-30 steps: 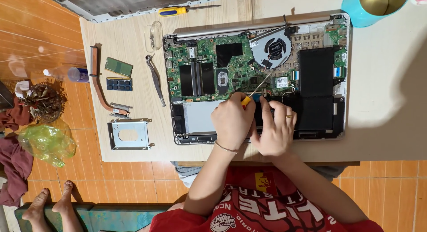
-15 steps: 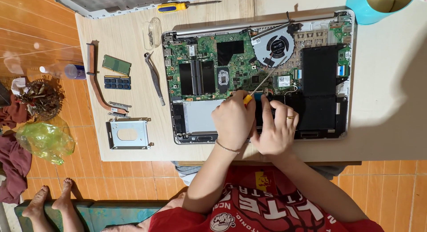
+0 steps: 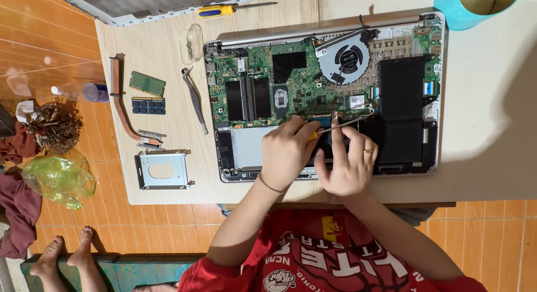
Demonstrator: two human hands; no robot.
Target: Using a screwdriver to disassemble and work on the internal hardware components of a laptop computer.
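Near the desk's (image 3: 168,194) front edge lies the opened laptop (image 3: 324,96). The left hand (image 3: 288,152) closes its fingers around a yellow-handled screwdriver (image 3: 330,128) (tip on the green board), while the right hand (image 3: 347,163) rests beside it, fingers loosely curled, index finger against the shaft.

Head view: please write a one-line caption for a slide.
Two hands, left hand holding a screwdriver, right hand beside it, over an opened laptop.

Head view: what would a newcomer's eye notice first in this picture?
The opened laptop on the table strikes first, its green circuit board and round fan exposed. Both hands work at its near edge, the left hand gripping a screwdriver beside the right hand.
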